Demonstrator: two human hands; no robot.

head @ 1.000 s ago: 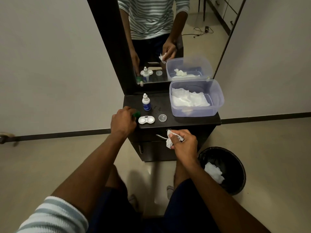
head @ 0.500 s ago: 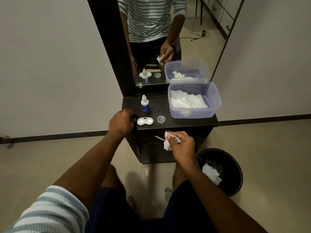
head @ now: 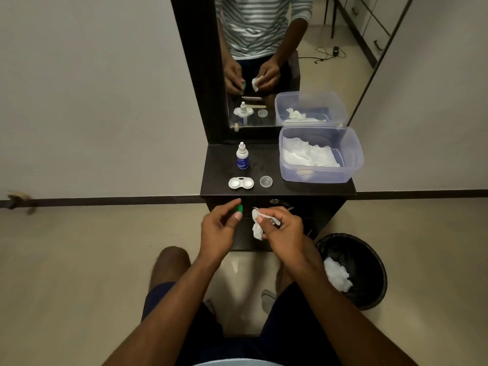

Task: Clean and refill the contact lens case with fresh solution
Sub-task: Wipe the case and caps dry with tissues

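Note:
The white contact lens case (head: 240,183) lies uncapped near the front edge of the dark cabinet top (head: 303,188). A clear round cap (head: 266,181) sits just right of it. Behind them stands the small solution bottle (head: 242,156) with a blue label. My left hand (head: 220,228) holds a green cap (head: 239,208) between thumb and fingers, in front of the cabinet and below its top. My right hand (head: 282,228) pinches a crumpled white tissue (head: 257,225) close beside the green cap.
A clear plastic tub (head: 351,165) with white tissues fills the right side of the cabinet top. A mirror (head: 277,62) rises behind. A black bin (head: 369,260) holding used tissue stands on the floor at the right. My legs are below.
My left hand has lifted the green cap off the cabinet top's left front and brought it down toward my right hand. The tissue hand stayed roughly in place.

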